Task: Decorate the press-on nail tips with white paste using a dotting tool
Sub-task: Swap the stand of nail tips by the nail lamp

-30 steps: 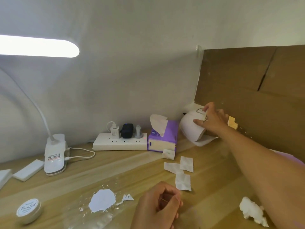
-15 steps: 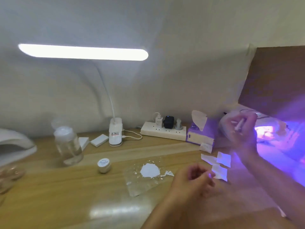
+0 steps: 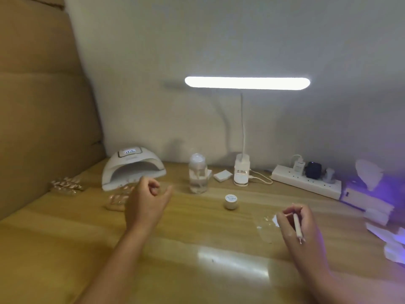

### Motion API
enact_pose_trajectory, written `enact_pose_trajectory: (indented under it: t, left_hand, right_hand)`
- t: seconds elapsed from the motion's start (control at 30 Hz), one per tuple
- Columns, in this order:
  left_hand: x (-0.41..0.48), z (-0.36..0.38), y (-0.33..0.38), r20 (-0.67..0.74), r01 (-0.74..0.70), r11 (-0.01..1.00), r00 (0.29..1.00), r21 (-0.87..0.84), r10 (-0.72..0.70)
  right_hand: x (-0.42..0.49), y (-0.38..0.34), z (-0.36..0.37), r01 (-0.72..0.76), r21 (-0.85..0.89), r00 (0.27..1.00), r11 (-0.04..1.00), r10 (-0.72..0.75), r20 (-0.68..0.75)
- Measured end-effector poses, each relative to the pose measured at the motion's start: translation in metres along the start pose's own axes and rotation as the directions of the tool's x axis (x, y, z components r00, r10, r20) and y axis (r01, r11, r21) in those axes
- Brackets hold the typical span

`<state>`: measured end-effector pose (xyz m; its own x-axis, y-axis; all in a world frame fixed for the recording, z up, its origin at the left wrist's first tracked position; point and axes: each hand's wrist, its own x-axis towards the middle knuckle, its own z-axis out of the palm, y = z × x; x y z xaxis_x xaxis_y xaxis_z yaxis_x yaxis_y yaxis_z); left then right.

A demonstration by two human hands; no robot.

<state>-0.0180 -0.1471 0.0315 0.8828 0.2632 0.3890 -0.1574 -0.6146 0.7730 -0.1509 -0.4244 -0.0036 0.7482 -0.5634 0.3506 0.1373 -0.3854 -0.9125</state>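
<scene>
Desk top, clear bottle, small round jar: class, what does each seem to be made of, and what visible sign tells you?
Desk top: wood or wood-look laminate, glossy; grain streaks and lamp glare show.
Clear bottle: transparent plastic or glass, unclear which; its inside shows through.
Small round jar: opaque, pale, perhaps plastic or glass; its white lid bears print.

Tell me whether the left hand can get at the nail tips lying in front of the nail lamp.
Probably yes. The left hand hovers right beside the nail tips, with nothing between them; the right hand holds the dotting tool well off to the side.
</scene>
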Motion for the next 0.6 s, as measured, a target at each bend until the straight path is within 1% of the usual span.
enact_pose_trajectory:
  t: [0.07,0.1,0.13,0.17,0.2,0.27,0.33,0.4,0.5,0.57,0.6]
  left_hand:
    - [0.014,-0.028,-0.048,-0.117,0.166,0.976,0.982,0.142,-0.150]
    - [0.021,-0.039,-0.067,-0.133,0.260,0.947,0.962,0.189,-0.238]
    - [0.027,-0.047,-0.083,-0.116,0.340,0.912,0.940,0.230,-0.321]
    - [0.033,-0.053,-0.094,-0.072,0.388,0.880,0.921,0.274,-0.383]
    - [0.037,-0.055,-0.099,-0.016,0.404,0.857,0.907,0.320,-0.422]
    - [0.045,-0.053,-0.102,0.072,0.385,0.838,0.893,0.387,-0.443]
    - [0.051,-0.044,-0.100,0.111,0.339,0.835,0.900,0.434,-0.422]
    - [0.052,-0.037,-0.099,0.098,0.290,0.819,0.918,0.494,-0.385]
    - [0.049,-0.034,-0.101,0.057,0.276,0.825,0.936,0.493,-0.347]
    - [0.045,-0.038,-0.103,0.081,0.254,0.832,0.939,0.493,-0.335]
    - [0.043,-0.041,-0.101,0.124,0.227,0.832,0.935,0.507,-0.331]
  right_hand:
    - [-0.004,0.004,0.002,-0.005,-0.016,1.000,1.000,0.004,-0.019]
    - [-0.005,0.006,0.003,-0.009,-0.029,1.000,1.000,0.008,-0.026]
    - [-0.005,0.009,0.004,-0.013,-0.044,1.000,0.999,0.012,-0.026]
    - [-0.005,0.010,0.006,-0.017,-0.059,1.000,0.998,0.016,-0.022]
    - [-0.005,0.010,0.007,-0.015,-0.074,1.000,0.997,0.014,-0.020]
    - [-0.006,0.008,0.010,0.003,-0.102,1.000,0.995,-0.005,-0.016]
    - [-0.008,0.005,0.011,0.005,-0.133,1.000,0.991,-0.008,-0.020]
    - [-0.008,0.005,0.009,-0.001,-0.132,1.000,0.991,-0.003,-0.030]
    - [-0.009,0.006,0.007,0.016,-0.109,0.999,0.994,-0.020,-0.035]
    - [-0.009,0.008,0.006,0.029,-0.088,0.999,0.996,-0.033,-0.041]
    - [-0.008,0.009,0.006,0.028,-0.081,0.998,0.996,-0.032,-0.045]
